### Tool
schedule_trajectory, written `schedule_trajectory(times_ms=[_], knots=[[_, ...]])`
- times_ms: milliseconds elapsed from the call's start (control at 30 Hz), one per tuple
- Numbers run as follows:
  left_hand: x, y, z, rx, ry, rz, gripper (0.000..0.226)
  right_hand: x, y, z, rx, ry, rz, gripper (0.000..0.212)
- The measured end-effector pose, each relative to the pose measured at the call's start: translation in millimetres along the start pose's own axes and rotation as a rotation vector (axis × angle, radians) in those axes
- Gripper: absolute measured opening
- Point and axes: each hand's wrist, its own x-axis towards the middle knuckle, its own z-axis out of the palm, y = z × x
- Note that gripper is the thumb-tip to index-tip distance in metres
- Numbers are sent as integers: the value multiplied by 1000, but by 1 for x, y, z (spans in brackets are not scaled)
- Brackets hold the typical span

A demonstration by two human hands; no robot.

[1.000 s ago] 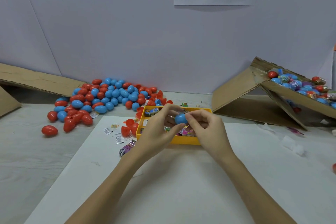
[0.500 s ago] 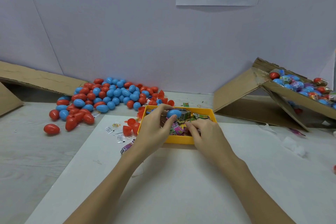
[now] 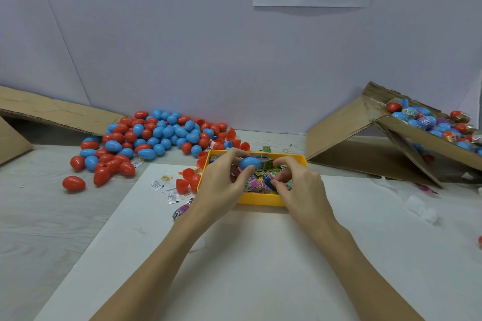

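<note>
My left hand [image 3: 224,182] pinches a blue plastic egg [image 3: 249,163] between thumb and fingers, just above the yellow tray [image 3: 260,199]. The tray holds several small colourful packets [image 3: 258,183]. My right hand [image 3: 300,185] reaches into the tray and pinches a small blue packet [image 3: 268,180] among them. Both forearms stretch over the white board [image 3: 260,268].
A heap of red and blue eggs [image 3: 156,135] lies at the back left, with loose red halves [image 3: 187,180] and small sachets [image 3: 161,185] beside the tray. A tilted cardboard box [image 3: 391,143] with wrapped eggs stands at the right. Cardboard flaps [image 3: 52,112] lie at the left.
Both hands held the blue egg together a second ago. The right hand has let go and dropped into the tray, where it now pinches a packet. The left hand keeps the egg.
</note>
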Motion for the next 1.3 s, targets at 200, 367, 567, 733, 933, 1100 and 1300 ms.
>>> schedule_trajectory(times_ms=[200,367,567,733,933,1100,1300], knots=[[0,2,0,26,7,10,24,-2,-1,-2,146,-7,33,15],[1,8,-3,-53,16,-19,26,-1,-2,-2,201,74,52,11],[-1,15,1,-196,-5,-191,11,-3,-13,-5,86,255,-190,28],[1,20,-2,-366,-123,-312,28,-7,-21,1,28,244,-392,35],[2,17,-9,-508,-133,-327,8,-9,-21,3,99,171,-404,42],[3,20,-13,-563,-75,-371,11,-9,-25,-3,202,232,-318,27],[2,22,-13,-468,-80,-330,11,-6,-30,-5,710,4,195,22]])
